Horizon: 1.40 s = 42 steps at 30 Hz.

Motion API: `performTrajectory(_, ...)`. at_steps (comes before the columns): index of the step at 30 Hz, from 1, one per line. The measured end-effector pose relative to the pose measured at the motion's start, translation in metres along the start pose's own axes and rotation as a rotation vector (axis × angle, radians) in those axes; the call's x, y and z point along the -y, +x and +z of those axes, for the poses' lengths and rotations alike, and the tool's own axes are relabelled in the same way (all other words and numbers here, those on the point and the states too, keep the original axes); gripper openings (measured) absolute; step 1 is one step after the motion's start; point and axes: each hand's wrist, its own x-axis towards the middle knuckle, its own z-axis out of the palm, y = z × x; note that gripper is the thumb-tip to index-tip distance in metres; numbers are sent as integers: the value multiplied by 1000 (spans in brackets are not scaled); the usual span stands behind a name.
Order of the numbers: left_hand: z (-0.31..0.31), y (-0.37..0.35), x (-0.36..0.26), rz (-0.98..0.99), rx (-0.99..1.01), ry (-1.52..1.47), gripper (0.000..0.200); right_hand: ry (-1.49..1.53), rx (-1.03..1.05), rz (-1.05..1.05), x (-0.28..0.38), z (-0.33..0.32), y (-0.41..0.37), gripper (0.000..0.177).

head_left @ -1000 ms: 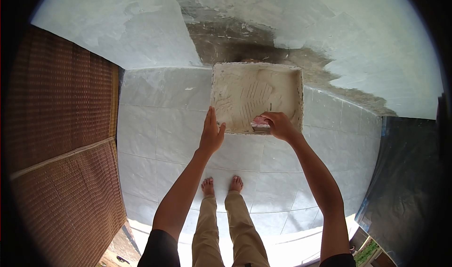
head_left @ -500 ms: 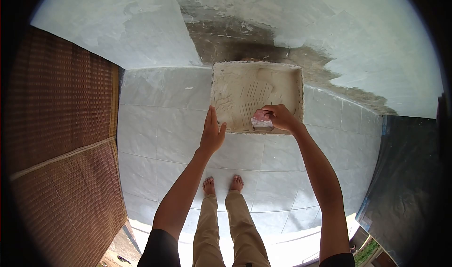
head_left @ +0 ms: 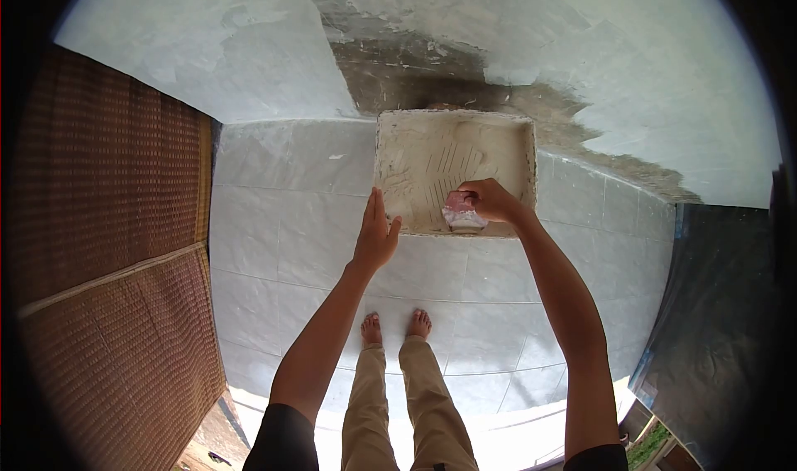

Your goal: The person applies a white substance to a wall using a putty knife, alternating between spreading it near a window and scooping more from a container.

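A rectangular tray (head_left: 534, 151) with a crusted rim holds beige wet plaster (head_left: 415, 160), its surface marked with rows of thin grooves. My right hand (head_left: 491, 200) grips a pink putty scraper (head_left: 459, 204) over the tray's near side. Whitish plaster coats the lower part of the scraper, and its edge lies close to the near rim. At the tray's near left corner, my left hand (head_left: 376, 237) is open, with its fingers straight, and holds nothing. Its fingertips are right at the left rim.
Behind the tray rises a pale wall (head_left: 274, 64) with a dark bare patch (head_left: 398, 68). Grey tiles (head_left: 324, 247) cover the floor, where my bare feet stand. A woven brown screen (head_left: 116, 164) borders the left side, a dark sheet (head_left: 714, 297) the right.
The scraper has turned slightly in my right hand, its plaster-coated lower part now facing me more at the near rim. My left hand stays by the left rim.
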Motion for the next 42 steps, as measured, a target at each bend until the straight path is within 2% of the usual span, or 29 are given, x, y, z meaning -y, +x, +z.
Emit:
performTrajectory(5, -4, -4, -5, -17, 12, -21, 75, -134, 34, 58, -19, -9, 18, 34)
performTrajectory(10, -23, -7, -21, 9, 0, -36, 73, -6, -83, 198, -28, -28, 3, 41)
performTrajectory(12, -36, -6, -31, 24, -19, -55, 71, 343, -35, 334, -23, -36, -13, 40)
performTrajectory(13, -45, -6, -38, 33, -23, -49, 71, 346, -44, 326, -22, -38, -23, 40)
performTrajectory(15, -65, -2, -58, 35, -21, -72, 69, 854, -56, 314, -22, -39, -39, 40)
performTrajectory(16, -75, 1, -69, 53, -31, -66, 69, 851, -67, 296, -17, -39, -48, 40)
performTrajectory(19, -113, 8, -99, 127, -81, -50, 68, 1229, -138, 140, 16, -41, -76, 43)
performTrajectory(26, -247, 24, -203, 377, -245, -14, 67, 1522, -233, -217, 113, -76, -117, 42)
performTrajectory(27, -270, 27, -220, 422, -272, -8, 67, 1573, -275, -286, 149, -87, -129, 42)
performTrajectory(31, -361, 31, -287, 575, -390, 5, 66, 1563, -304, -544, 254, -143, -169, 34)
performTrajectory(32, -382, 28, -302, 600, -412, -1, 66, 1544, -300, -582, 278, -157, -177, 34)
performTrajectory(34, -425, 23, -338, 650, -459, 27, 66, 1537, -422, -586, 320, -187, -189, 32)
performTrajectory(39, -512, 19, -409, 760, -593, 79, 64, 1580, -399, -801, 424, -251, -221, 27)
performTrajectory(42, -555, 24, -443, 810, -651, 102, 63, 1508, -396, -907, 469, -285, -222, 34)
